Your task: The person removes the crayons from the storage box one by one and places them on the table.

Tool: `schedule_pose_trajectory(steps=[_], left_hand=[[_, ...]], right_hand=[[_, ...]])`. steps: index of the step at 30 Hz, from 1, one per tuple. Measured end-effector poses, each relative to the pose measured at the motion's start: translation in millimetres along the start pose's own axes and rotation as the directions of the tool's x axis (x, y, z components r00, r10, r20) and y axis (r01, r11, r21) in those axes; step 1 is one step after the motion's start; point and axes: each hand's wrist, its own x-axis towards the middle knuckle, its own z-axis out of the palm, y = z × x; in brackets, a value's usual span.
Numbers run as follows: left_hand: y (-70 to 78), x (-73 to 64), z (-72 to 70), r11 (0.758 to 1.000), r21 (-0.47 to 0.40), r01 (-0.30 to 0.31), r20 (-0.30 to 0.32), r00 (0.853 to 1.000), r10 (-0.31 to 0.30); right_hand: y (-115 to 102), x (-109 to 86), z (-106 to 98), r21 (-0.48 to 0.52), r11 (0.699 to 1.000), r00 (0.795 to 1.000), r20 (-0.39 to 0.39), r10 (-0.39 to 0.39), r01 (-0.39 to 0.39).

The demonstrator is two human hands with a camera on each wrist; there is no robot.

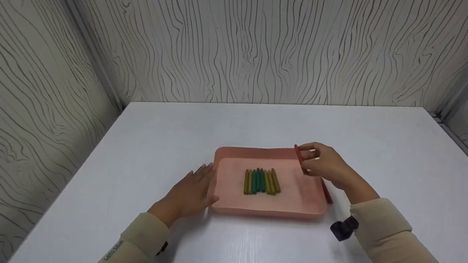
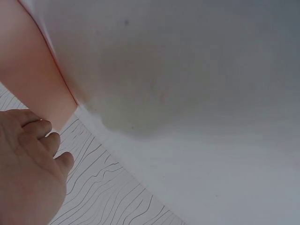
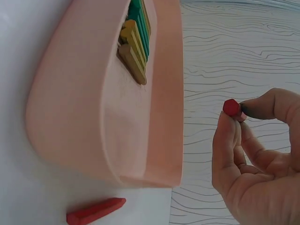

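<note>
Between thumb and fingertips my right hand (image 1: 328, 164) pinches a red crayon (image 1: 299, 154), above the right end of a pink tray (image 1: 269, 213). In the right wrist view the crayon's six-sided end (image 3: 230, 107) faces the camera. My left hand (image 1: 189, 193) rests against the tray's left side with its fingers extended; in the left wrist view the fingers (image 2: 49, 138) lie beside the tray's wall (image 2: 40, 70). Several crayons (image 1: 260, 181) in green, yellow and brown shades lie side by side in a row on the tray floor.
Another red crayon (image 1: 327, 192) lies on the white table (image 1: 233, 248), just outside the tray's right side. Wood-grain patterned panels (image 1: 241, 44) stand behind the table and at both sides.
</note>
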Motion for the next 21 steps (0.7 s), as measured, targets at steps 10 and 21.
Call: schedule_pose_trajectory(steps=[10,21], left_hand=[[0.5,0.0,0.3,1.000,-0.007,0.008,0.001,1.000,-0.008],[-1.5,0.4,0.8,1.000,0.005,-0.001,0.008,1.000,0.001]], right_hand=[[18,-5.6,-24,-0.042,0.998,0.999,-0.027,0.035,-0.036],[45,-11.8,-39,-0.057,0.995,0.996,-0.051,0.076,-0.079]])
